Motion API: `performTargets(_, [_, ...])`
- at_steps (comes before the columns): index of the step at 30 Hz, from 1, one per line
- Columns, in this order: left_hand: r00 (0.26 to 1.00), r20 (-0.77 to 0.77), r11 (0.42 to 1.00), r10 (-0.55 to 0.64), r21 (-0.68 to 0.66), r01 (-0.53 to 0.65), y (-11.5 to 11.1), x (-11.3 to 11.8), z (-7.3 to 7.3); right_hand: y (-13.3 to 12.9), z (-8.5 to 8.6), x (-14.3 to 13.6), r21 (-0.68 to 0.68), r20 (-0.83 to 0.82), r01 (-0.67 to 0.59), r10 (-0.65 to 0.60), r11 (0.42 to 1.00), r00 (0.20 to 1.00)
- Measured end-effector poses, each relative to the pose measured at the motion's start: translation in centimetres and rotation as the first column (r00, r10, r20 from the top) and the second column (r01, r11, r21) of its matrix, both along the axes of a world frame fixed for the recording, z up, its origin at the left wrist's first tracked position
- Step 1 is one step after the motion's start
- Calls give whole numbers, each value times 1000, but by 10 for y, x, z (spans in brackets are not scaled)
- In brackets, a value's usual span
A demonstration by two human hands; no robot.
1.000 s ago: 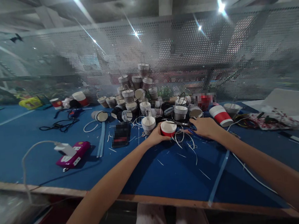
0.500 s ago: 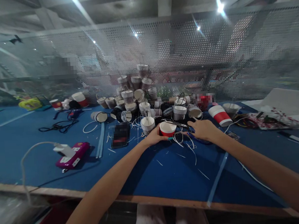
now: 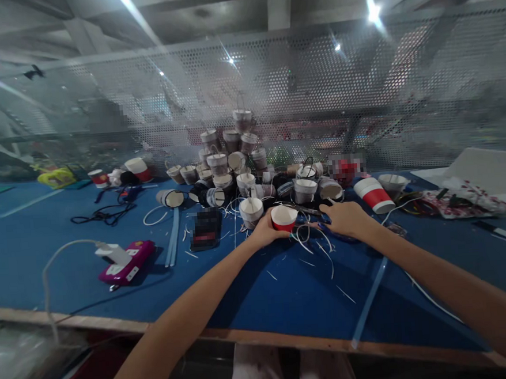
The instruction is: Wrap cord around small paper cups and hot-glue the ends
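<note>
A red and white cup (image 3: 284, 217) is gripped in my left hand (image 3: 267, 232), its pale open side facing up toward me. To the right, my right hand (image 3: 345, 220) is closed around the handle end of scissors (image 3: 307, 209), whose dark blades lie just behind the cup. A small white pot (image 3: 251, 210) stands just left of the cup. Loose white strips (image 3: 327, 252) curl on the blue table below and between my hands.
Several small pots (image 3: 219, 164) with loops are piled at the back centre. A dark phone (image 3: 205, 228) and a purple power strip (image 3: 127, 264) lie left. Another red and white cup (image 3: 373, 195) lies right, near a patterned bag (image 3: 462, 202). Perforated metal panels (image 3: 306, 82) stand behind.
The view has shifted slightly, so the scene sits a little to the right. Both hands keep nearly the same places, with the cup and the scissors still held.
</note>
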State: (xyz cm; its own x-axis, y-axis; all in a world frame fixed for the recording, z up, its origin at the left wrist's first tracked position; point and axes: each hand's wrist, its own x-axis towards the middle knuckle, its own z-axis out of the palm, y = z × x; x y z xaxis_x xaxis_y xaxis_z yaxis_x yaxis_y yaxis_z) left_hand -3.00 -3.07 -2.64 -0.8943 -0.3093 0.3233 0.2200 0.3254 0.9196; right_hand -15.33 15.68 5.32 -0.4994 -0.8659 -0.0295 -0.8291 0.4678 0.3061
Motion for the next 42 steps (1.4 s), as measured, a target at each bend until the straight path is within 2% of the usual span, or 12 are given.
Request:
performTargets(6, [999, 21, 999, -50, -19, 50, -5, 3, 3, -1, 0, 0, -18, -4, -14, 14, 1000, 1000])
performTargets(12, [992, 29, 990, -123, 73, 120, -6, 2, 2, 1, 1, -2, -9, 24, -40, 40, 999, 999])
performTargets(18, [989, 53, 982, -138, 141, 129, -8, 1, 0, 2, -1, -4, 17, 35, -17, 17, 1000, 999])
performTargets(23, [982, 39, 965, -185, 194, 174, -7, 0, 1, 5, 3, -6, -28, -3, -8, 8, 1000, 1000])
performTargets(29, [971, 27, 957, -236, 181, 228, -6, 2, 5, 1, 6, -4, -45, -14, 13, -14, 999, 1000])
performTargets(35, [991, 31, 985, -132, 112, 128, -6, -1, 0, -6, 4, -4, -11, -2, -8, 8, 1000, 1000])
performTargets(42, [984, 23, 980, -176, 99, 173, -8, -4, -4, -3, 4, -5, -16, 4, -34, 34, 999, 999])
